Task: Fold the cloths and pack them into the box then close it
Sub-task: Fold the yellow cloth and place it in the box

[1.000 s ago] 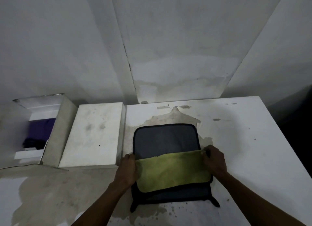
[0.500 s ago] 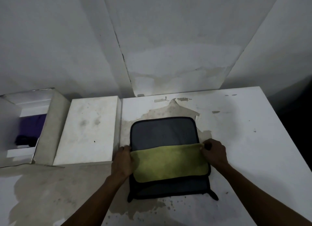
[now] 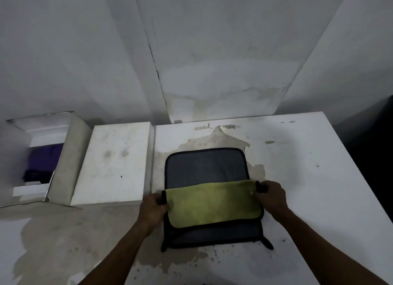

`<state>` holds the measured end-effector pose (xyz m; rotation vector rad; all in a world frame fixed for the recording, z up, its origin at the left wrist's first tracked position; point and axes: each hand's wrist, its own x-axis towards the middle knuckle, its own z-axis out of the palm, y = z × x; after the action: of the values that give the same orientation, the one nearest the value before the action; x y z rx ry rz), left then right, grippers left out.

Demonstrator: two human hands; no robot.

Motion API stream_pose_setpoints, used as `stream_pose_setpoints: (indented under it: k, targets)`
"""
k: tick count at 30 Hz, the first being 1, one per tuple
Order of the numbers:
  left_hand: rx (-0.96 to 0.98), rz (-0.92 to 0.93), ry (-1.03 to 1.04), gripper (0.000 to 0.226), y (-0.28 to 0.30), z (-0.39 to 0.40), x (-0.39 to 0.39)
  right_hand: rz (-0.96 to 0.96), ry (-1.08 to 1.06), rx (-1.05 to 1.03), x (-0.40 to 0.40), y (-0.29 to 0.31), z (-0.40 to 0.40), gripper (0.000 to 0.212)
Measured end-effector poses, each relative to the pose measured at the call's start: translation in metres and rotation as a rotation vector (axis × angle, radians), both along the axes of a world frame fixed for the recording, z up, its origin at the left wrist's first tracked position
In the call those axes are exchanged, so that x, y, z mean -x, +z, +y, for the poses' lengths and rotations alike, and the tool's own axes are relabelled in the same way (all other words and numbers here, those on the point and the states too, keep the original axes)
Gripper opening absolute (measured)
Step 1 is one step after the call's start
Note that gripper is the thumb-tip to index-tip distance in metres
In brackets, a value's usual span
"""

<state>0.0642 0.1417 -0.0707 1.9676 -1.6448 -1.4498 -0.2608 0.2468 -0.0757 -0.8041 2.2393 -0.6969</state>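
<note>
Two hands work one cloth (image 3: 207, 170) near the table's (image 3: 308, 178) front edge: the left hand (image 3: 153, 208) and right hand (image 3: 271, 197) each pinch a corner of its folded-over green flap. Farther left, one lid (image 3: 114, 163) lies flat beside one open box (image 3: 74, 155) holding something dark purple (image 3: 45, 160).

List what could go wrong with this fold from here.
The left hand and right hand each pinch only a corner of the cloth, so the flap may land skewed. A crooked bundle might fit poorly in the open box, which already holds a purple cloth.
</note>
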Motion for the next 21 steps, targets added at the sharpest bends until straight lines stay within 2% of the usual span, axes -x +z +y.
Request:
stream_pose_setpoints:
  k: [3,7,10,13,17,21]
  targets:
    - [-0.026,0.014,0.033,0.01,0.002,0.007,0.006,-0.013,-0.011,-0.024,-0.001,0.001,0.003,0.024]
    - [0.016,0.042,0.02,0.005,0.008,0.013,0.012,0.013,0.018,0.035,-0.009,0.008,0.005,0.023]
    - [0.037,0.057,-0.013,0.015,0.01,0.016,0.015,0.009,0.066,0.073,-0.023,0.016,0.006,0.018]
    - [0.074,0.083,-0.037,0.025,0.018,0.019,0.023,0.015,0.092,0.112,-0.041,0.024,0.005,0.025]
    - [0.121,0.114,-0.089,0.015,0.037,0.023,0.047,-0.045,0.128,0.227,-0.069,0.041,0.0,0.035]
    - [0.092,0.21,-0.103,0.025,0.055,0.028,0.068,-0.201,0.162,0.312,-0.095,0.049,-0.008,0.018]
